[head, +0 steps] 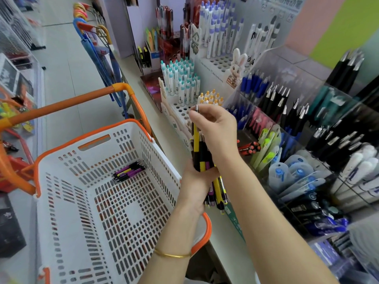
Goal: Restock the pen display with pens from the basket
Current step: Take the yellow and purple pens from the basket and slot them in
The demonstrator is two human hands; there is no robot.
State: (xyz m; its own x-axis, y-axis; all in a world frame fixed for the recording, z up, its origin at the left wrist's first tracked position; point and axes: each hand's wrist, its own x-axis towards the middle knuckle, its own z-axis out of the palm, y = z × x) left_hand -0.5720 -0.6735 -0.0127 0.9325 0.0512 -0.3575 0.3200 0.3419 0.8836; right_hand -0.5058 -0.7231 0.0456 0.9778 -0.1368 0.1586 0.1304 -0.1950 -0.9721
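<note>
Pinches the top of an upright yellow pen (196, 138) with right hand (217, 128) fingers (194, 115), grips the bunch of pens (205, 158) with curled left hand (194, 185) fingers, at the front edge of the counter (162, 128), pen stand (178, 108) just past the right hand.
</note>
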